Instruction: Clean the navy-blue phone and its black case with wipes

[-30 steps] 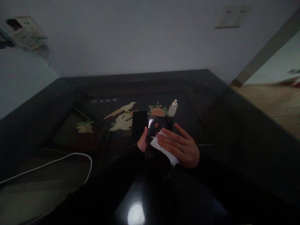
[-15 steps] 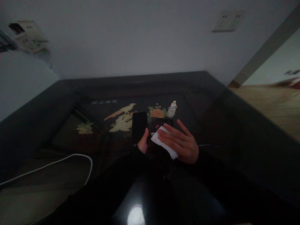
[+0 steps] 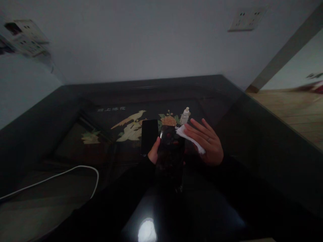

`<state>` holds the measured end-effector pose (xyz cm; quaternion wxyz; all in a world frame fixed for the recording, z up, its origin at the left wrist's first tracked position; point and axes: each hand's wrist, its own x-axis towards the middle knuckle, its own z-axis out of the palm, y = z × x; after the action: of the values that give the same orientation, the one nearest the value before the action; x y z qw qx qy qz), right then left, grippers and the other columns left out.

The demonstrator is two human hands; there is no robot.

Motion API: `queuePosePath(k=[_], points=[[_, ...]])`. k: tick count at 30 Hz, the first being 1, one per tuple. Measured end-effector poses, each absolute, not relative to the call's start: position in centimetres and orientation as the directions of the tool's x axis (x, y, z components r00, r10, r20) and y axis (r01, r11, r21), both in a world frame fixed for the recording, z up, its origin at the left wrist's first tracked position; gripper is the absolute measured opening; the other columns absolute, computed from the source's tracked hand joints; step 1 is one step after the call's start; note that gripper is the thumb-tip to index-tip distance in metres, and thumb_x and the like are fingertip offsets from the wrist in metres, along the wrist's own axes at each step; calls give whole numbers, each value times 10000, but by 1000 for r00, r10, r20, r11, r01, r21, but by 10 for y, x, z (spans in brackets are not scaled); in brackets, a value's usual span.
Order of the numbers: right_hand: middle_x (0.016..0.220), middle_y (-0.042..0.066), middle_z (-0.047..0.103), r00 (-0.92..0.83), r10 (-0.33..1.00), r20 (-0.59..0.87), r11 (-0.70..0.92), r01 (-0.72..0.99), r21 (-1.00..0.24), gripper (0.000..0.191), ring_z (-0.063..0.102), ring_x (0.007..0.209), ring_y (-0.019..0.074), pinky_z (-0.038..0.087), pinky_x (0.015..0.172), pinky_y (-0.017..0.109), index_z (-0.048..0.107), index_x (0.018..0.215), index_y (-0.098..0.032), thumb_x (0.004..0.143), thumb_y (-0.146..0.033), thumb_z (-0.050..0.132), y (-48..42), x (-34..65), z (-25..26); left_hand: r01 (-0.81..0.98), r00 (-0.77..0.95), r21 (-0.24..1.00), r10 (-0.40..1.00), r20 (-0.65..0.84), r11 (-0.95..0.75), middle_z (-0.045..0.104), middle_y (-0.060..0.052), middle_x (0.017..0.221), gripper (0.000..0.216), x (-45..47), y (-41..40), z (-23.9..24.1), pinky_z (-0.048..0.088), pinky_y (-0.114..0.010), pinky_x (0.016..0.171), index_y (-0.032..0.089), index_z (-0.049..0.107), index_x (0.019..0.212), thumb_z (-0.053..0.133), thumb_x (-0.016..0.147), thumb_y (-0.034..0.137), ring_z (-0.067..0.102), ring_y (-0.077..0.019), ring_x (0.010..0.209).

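Observation:
My left hand grips a dark phone by its left edge, the thumb along its side and the other fingers mostly hidden beneath. Fingertips show faintly at the phone's right edge. A folded white tissue is held under the fingers of my right hand, just right of the phone's upper part; a ring sits on one finger. A second black phone lies flat on the table, left of the held one. Beyond my right fingers stands a small clear dropper bottle with a white top.
The dark glossy table bears a bird-and-flower picture and reflects a light near me. A white cable curves across the left side. Behind the table rises a pale wall with sockets; wooden floor shows at the right.
My right hand has moved right and slightly away from me with the tissue, off the phone's middle, uncovering its surface. My left hand still holds the phone in about the same place.

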<state>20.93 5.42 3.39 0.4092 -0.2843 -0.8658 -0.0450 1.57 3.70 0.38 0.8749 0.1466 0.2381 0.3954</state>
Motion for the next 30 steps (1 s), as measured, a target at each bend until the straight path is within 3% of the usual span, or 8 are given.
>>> queuePosePath(k=[3, 6, 8, 12, 18, 23, 27, 30], points=[[1225, 57, 576, -221, 693, 686, 678, 523, -516, 350, 480, 1188, 218, 361, 1008, 456, 554, 1187, -193, 901, -260, 364, 53, 213, 30, -603, 639, 401, 718, -275, 690, 641, -187, 1037, 675, 8, 38, -1, 433, -466, 866, 64, 455, 1238, 283, 834, 577, 598, -286, 999], [945, 80, 703, 176, 903, 391, 309, 365, -878, 395, 647, 907, 241, 507, 828, 389, 666, 990, -136, 856, -438, 449, 50, 212, 9, -648, 580, 441, 778, -243, 621, 619, -194, 1095, 666, 7, 41, -5, 411, -440, 900, 66, 427, 1273, 287, 847, 559, 602, -277, 991], [819, 71, 718, 299, 936, 185, 147, 145, -979, 440, 667, 781, 245, 537, 735, 378, 678, 934, -119, 774, -507, 544, 50, 211, -9, -669, 530, 491, 821, -211, 558, 608, -176, 1129, 658, 8, 42, -6, 399, -444, 913, 89, 399, 1303, 311, 845, 554, 601, -282, 992], [831, 64, 713, 256, 967, -20, 24, -170, -985, 450, 671, 707, 234, 551, 651, 357, 666, 952, -127, 716, -507, 612, 52, 211, -29, -658, 565, 497, 807, -171, 565, 596, -180, 1150, 696, 10, 39, -6, 376, -475, 929, 93, 417, 1288, 350, 810, 596, 565, -310, 1053], [718, 51, 702, 326, 942, -82, -15, -203, -979, 406, 656, 632, 197, 538, 543, 275, 668, 836, -119, 663, -486, 669, 60, 214, -28, -640, 622, 445, 763, -178, 626, 602, -208, 1118, 723, 10, 36, -4, 339, -544, 925, 80, 457, 1244, 363, 777, 624, 578, -332, 1015], [635, 48, 674, 310, 948, -76, 18, -288, -957, 430, 638, 544, 194, 541, 455, 289, 642, 770, -106, 624, -508, 678, 67, 213, -23, -668, 556, 484, 811, -182, 566, 575, -174, 1177, 590, 15, 36, -3, 374, -548, 906, 102, 494, 1213, 391, 799, 509, 556, -301, 1037], [664, 53, 668, 298, 951, -79, 38, -367, -930, 432, 639, 559, 198, 555, 421, 310, 627, 770, -106, 599, -497, 691, 69, 214, -21, -584, 456, 658, 863, -218, 475, 600, -102, 1114, 739, 20, 38, 7, 445, -512, 821, 273, 229, 1373, 564, 738, 447, 606, -245, 908], [750, 63, 676, 306, 949, -73, 61, -405, -912, 428, 643, 610, 194, 571, 432, 318, 623, 791, -113, 593, -485, 696, 71, 215, -23, -391, 327, 853, 918, -223, 346, 619, -5, 902, 937, 27, 50, 21, 482, -460, 755, 416, -16, 1380, 639, 714, 343, 623, -176, 738]])
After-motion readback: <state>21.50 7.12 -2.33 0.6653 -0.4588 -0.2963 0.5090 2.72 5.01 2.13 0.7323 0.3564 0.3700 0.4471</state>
